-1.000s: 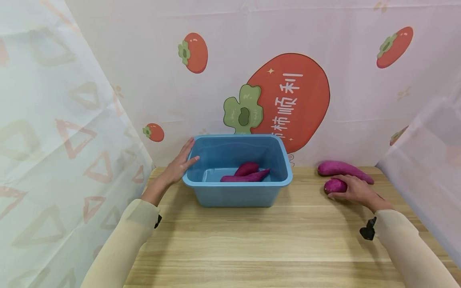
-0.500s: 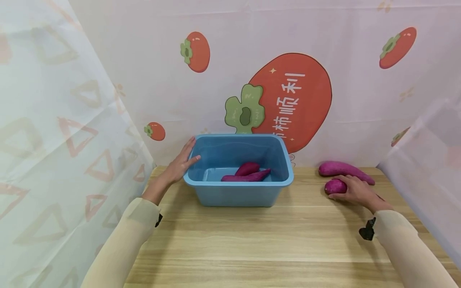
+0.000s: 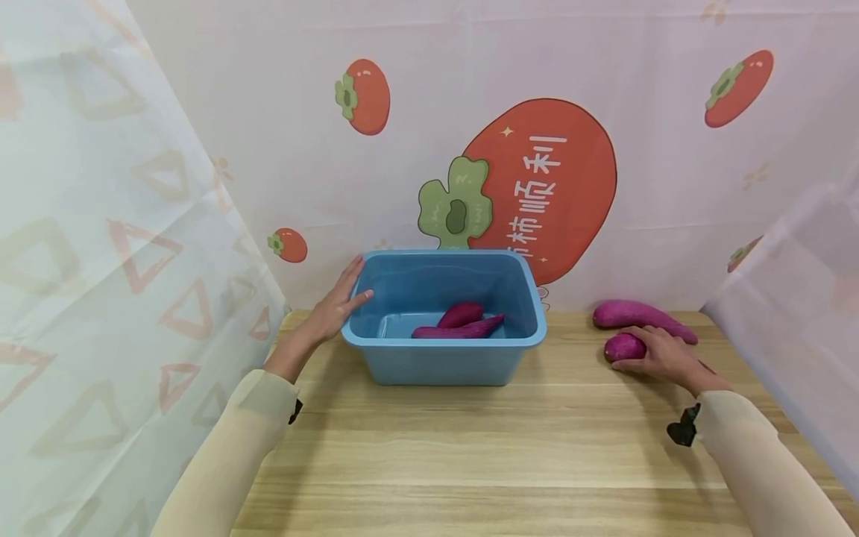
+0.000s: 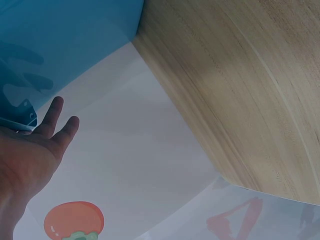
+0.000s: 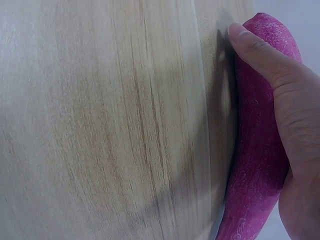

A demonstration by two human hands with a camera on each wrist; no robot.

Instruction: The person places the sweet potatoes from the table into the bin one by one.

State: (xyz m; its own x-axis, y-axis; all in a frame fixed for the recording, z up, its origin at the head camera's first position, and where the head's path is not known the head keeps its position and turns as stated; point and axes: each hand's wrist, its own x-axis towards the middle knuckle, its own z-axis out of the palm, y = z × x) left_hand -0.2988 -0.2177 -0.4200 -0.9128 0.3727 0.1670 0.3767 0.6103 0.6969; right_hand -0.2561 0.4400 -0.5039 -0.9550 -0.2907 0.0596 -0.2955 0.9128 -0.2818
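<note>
My left hand (image 3: 330, 312) rests on the left rim of a blue plastic tub (image 3: 439, 364), fingers straight along it and thumb over the edge. In the left wrist view, two straight fingers (image 4: 65, 131) show beside the blue wall. At the right, my right hand (image 3: 663, 356) grips a purple sweet potato (image 3: 622, 347) lying on the table. The right wrist view shows the thumb along the side of this long, slightly bent sweet potato (image 5: 257, 145); the other fingers are hidden. Just behind it lies another long sweet potato (image 3: 637, 314).
Inside the tub are two sweet potatoes, a shorter one (image 3: 461, 314) and a tapered one (image 3: 459, 330). The wooden table (image 3: 470, 462) ends at a cloth backdrop (image 3: 235, 134) printed with persimmons. Cloth walls also stand at left and right.
</note>
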